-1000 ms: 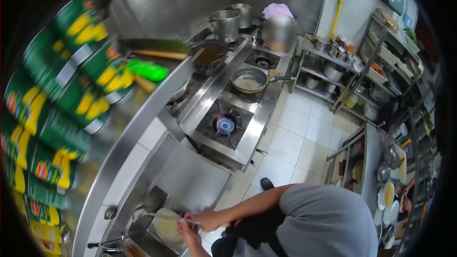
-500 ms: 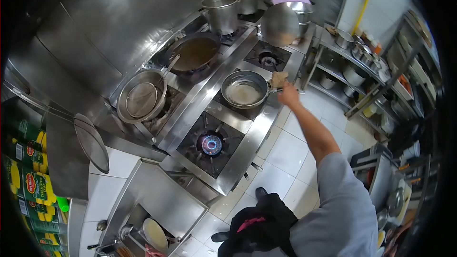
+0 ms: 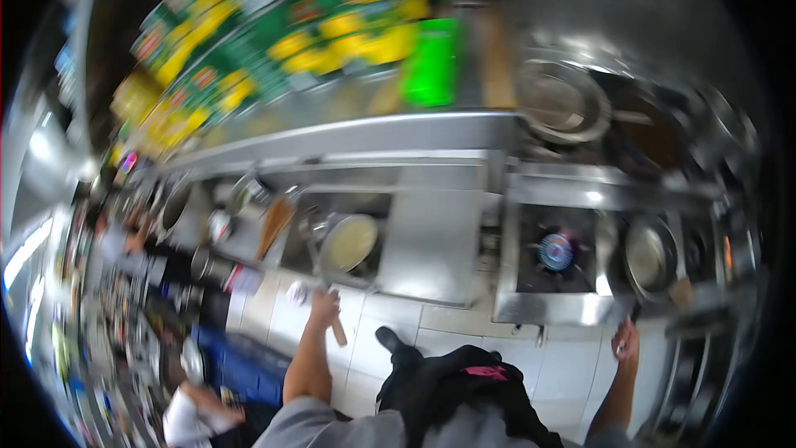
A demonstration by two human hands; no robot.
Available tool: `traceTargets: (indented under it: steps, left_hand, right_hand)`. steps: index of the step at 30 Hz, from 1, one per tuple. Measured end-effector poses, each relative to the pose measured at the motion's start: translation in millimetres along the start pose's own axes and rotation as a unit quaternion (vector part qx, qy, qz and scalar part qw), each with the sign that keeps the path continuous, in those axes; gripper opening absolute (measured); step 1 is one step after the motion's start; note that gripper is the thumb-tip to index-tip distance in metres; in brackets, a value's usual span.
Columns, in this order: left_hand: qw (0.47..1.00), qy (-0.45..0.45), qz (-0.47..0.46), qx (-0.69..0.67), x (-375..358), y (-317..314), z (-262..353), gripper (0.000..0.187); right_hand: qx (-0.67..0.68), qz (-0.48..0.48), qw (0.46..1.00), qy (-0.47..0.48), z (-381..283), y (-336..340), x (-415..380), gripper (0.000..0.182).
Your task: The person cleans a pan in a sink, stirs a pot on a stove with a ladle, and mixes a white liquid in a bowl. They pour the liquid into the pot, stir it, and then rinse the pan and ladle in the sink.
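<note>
My left hand is closed round the wooden handle of a long metal-shafted utensil. Its far end is blurred beside a pale round bowl or pan in the sink. My right hand is at the front of the stove, close to the dark handle of a frying pan on a burner. Motion blur hides whether its fingers touch that handle. A light brown cloth lies on the stove edge beside the pan.
A lit burner flames blue left of the pan. Behind it stand a strainer over a bowl and a dark wok. Green cans fill the shelf. Other people are at the left, near a blue bin.
The view has swung left toward the sink. My left hand has come into view holding the utensil. My right hand is away from the cloth, which now lies on the stove edge.
</note>
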State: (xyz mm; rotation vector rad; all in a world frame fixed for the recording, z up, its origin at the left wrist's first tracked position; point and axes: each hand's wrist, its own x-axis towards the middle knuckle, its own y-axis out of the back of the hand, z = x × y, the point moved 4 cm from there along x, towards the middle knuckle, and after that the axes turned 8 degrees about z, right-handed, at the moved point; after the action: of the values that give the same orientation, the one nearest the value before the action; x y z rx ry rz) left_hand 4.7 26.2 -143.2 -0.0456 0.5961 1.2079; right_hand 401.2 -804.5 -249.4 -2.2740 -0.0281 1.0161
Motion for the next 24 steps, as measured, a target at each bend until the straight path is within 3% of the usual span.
traceTargets:
  steps: [1, 2, 4, 6, 7, 10, 12, 18, 22, 24]
  left_hand:
    - [0.998, 0.000, 0.061, 0.022, -5, 10, 8, 0.021]
    - [0.998, -0.001, 0.052, 0.018, 9, 22, -3, 0.027]
    - [0.968, -0.105, 0.155, 0.169, 20, 35, 6, 0.026]
    - [0.959, -0.088, 0.207, 0.174, 20, 48, 39, 0.037]
    - [0.960, -0.084, 0.209, 0.167, 27, 53, 54, 0.037]
    - [0.944, -0.141, 0.243, 0.174, 70, 83, 72, 0.047]
    - [0.885, -0.281, 0.267, 0.257, 134, 100, 67, 0.052]
    - [0.874, -0.283, 0.184, 0.350, 124, 122, 92, 0.051]
    - [0.846, -0.299, 0.133, 0.422, 104, 156, 57, 0.061]
    - [0.861, -0.301, 0.103, 0.396, 97, 179, 26, 0.054]
  right_hand:
    - [0.007, -0.013, 1.000, -0.002, 13, -15, -2, 0.050]
    - [0.061, 0.010, 0.998, -0.016, 25, -18, 1, 0.051]
    - [0.006, 0.033, 0.999, 0.026, 51, -32, -21, 0.046]
    - [-0.022, 0.018, 0.999, 0.034, 80, -48, -52, 0.038]
    - [0.014, 0.052, 0.998, -0.009, 97, -70, -79, 0.025]
    - [-0.052, 0.045, 0.997, -0.031, 143, -107, -121, 0.015]
    - [-0.113, -0.010, 0.992, -0.062, 173, -133, -135, 0.020]
    - [-0.223, -0.042, 0.970, -0.090, 275, -318, -173, 0.021]
    - [-0.293, -0.073, 0.943, -0.137, 340, -424, -167, 0.022]
    - [-0.305, -0.086, 0.938, -0.143, 371, -471, -162, 0.025]
